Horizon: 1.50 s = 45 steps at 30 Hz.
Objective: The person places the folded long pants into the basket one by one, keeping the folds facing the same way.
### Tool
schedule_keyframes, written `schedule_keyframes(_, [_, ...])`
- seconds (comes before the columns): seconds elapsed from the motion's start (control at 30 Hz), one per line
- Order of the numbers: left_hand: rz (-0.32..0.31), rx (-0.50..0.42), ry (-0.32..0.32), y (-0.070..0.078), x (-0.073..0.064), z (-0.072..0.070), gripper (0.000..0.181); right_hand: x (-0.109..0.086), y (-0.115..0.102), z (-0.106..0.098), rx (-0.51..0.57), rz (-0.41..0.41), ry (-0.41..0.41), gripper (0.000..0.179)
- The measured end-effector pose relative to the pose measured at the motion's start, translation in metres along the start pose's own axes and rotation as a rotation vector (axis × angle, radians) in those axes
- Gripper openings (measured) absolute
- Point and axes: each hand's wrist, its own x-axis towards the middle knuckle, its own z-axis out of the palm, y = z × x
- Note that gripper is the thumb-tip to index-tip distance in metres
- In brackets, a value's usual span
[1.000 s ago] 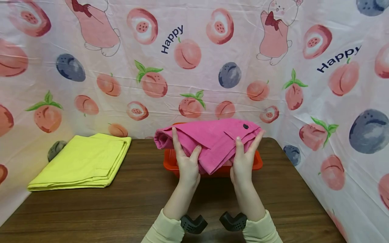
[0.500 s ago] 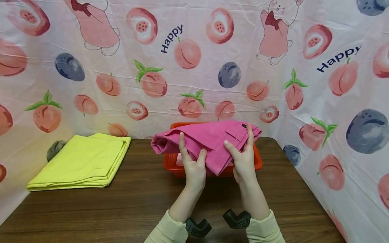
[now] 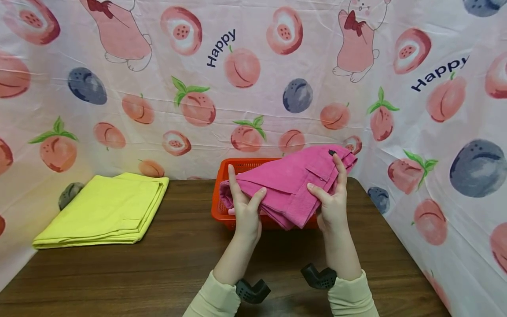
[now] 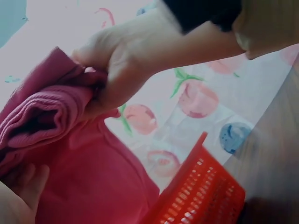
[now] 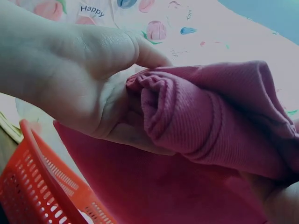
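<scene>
A folded pink cloth garment [image 3: 293,180], with a pocket flap, a small black piece near its far end and rolled layers, hangs raised over the red basket. The left hand [image 3: 246,218] grips its left part, thumb on top and index finger stretched along it. On the right side the right hand [image 3: 334,207] pinches it between thumb and fingers. In the right wrist view, the garment [image 5: 210,121] shows its rolled end between the two hands, a loose panel hanging below. Fingers under the cloth are partly hidden.
The red plastic basket [image 3: 215,207] stands behind and below the garment, with some pale pink cloth [image 3: 231,211] inside. A folded yellow cloth [image 3: 107,209] lies at the left on the wooden table [image 3: 138,277]. A fruit-print curtain [image 3: 261,105] encloses the back and sides.
The garment has shifted to the right with both hands, its right end rising and more of the basket's left side showing. The right hand's thumb has come over onto the cloth.
</scene>
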Motion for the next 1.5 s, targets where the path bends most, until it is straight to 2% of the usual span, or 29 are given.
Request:
schedule_keyframes(0.23, [-0.070, 0.002, 0.092, 0.007, 0.015, -0.012, 0.088, -0.001, 0.002, 0.003, 0.017, -0.081, -0.060, 0.084])
schedule_keyframes(0.4, [-0.198, -0.183, 0.207, 0.016, 0.030, -0.030, 0.092, -0.003, 0.000, 0.001, 0.020, -0.114, -0.113, 0.085])
schedule_keyframes(0.5, [-0.246, -0.282, 0.265, 0.020, 0.036, -0.037, 0.094, -0.004, 0.000, -0.001, -0.001, -0.111, -0.153, 0.086])
schedule_keyframes(0.67, [-0.339, -0.410, 0.324, 0.025, 0.042, -0.045, 0.091, -0.003, 0.000, -0.003, -0.016, -0.117, -0.200, 0.088])
schedule_keyframes(0.73, [-0.376, -0.464, 0.341, 0.027, 0.045, -0.051, 0.078, -0.003, -0.001, -0.005, -0.007, -0.120, -0.215, 0.088])
schedule_keyframes(0.87, [-0.474, -0.551, 0.344, 0.030, 0.048, -0.063, 0.020, -0.002, -0.005, -0.010, 0.044, -0.118, -0.251, 0.088])
schedule_keyframes(0.9, [-0.499, -0.576, 0.343, 0.031, 0.049, -0.066, 0.014, -0.001, -0.007, -0.012, 0.054, -0.116, -0.261, 0.088])
schedule_keyframes(1.0, [-0.567, -0.600, 0.282, 0.035, 0.049, -0.077, 0.026, 0.000, -0.011, -0.018, 0.080, -0.104, -0.282, 0.088])
schedule_keyframes(1.1, [-0.617, -0.572, 0.172, 0.038, 0.049, -0.087, 0.030, 0.003, -0.016, -0.025, 0.088, -0.097, -0.303, 0.087])
schedule_keyframes(1.17, [-0.640, -0.553, 0.068, 0.039, 0.049, -0.092, 0.032, 0.004, -0.018, -0.029, 0.106, -0.091, -0.327, 0.086])
schedule_keyframes(1.3, [-0.660, -0.540, -0.189, 0.038, 0.049, -0.098, 0.046, 0.006, -0.019, -0.034, 0.155, -0.069, -0.370, 0.085])
schedule_keyframes(1.33, [-0.662, -0.519, -0.239, 0.039, 0.048, -0.098, 0.050, 0.006, -0.019, -0.034, 0.166, -0.063, -0.380, 0.085])
schedule_keyframes(1.4, [-0.668, -0.430, -0.291, 0.040, 0.047, -0.098, 0.053, 0.006, -0.018, -0.035, 0.177, -0.053, -0.394, 0.084])
schedule_keyframes(1.5, [-0.694, -0.216, -0.274, 0.042, 0.045, -0.097, 0.044, 0.005, -0.016, -0.034, 0.188, -0.043, -0.417, 0.084])
